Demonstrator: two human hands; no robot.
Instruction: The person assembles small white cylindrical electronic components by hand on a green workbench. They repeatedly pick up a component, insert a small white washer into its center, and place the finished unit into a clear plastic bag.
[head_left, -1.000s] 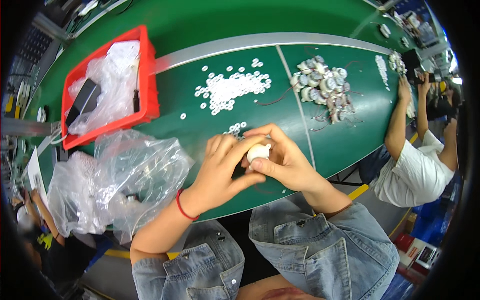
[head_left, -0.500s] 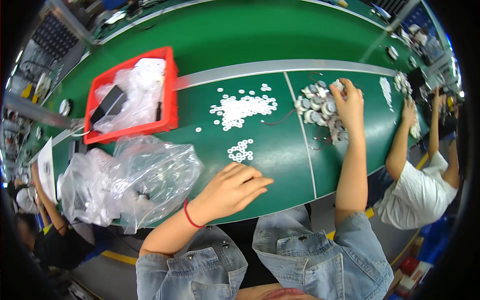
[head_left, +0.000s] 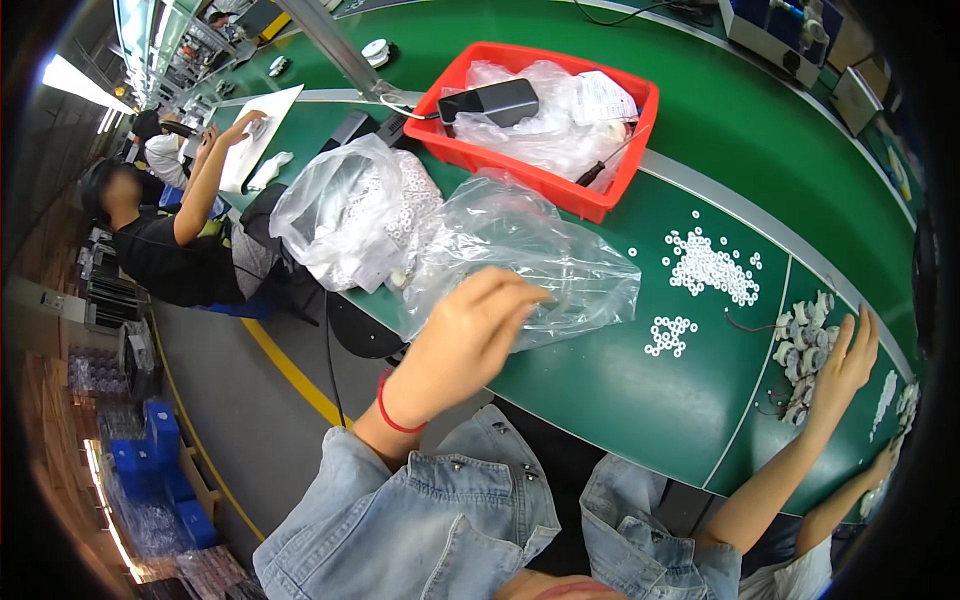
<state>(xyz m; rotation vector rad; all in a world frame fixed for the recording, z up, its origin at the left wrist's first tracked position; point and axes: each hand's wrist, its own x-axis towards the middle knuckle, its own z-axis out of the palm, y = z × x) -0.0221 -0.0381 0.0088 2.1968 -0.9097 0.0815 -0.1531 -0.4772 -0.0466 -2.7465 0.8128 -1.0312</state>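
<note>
My left hand (head_left: 468, 335), a red cord round its wrist, hovers over the near edge of a clear plastic bag (head_left: 560, 270). Its fingers are loosely bent and slightly blurred, with nothing visible in them. At the right, my right hand (head_left: 845, 372) has its fingers stretched out and apart beside a heap of small white-and-silver round parts with thin wires (head_left: 800, 345). Left of that heap lie many small white rings (head_left: 705, 268), with a smaller group of rings (head_left: 670, 336) nearer me. Another clear bag (head_left: 385, 205) is full of similar white rings.
Behind the bags stands a red bin (head_left: 625, 185) holding plastic wrap, a black box-shaped device (head_left: 490, 105) and a dark-handled screwdriver (head_left: 600, 170). A metal post (head_left: 335, 45) rises near it. Co-workers sit at left, one in black (head_left: 170, 250), and at the right edge.
The view has swung left. My left hand has risen from beside the small ring group to over the clear bag. My right hand has come off the heap, its fingers straightened.
</note>
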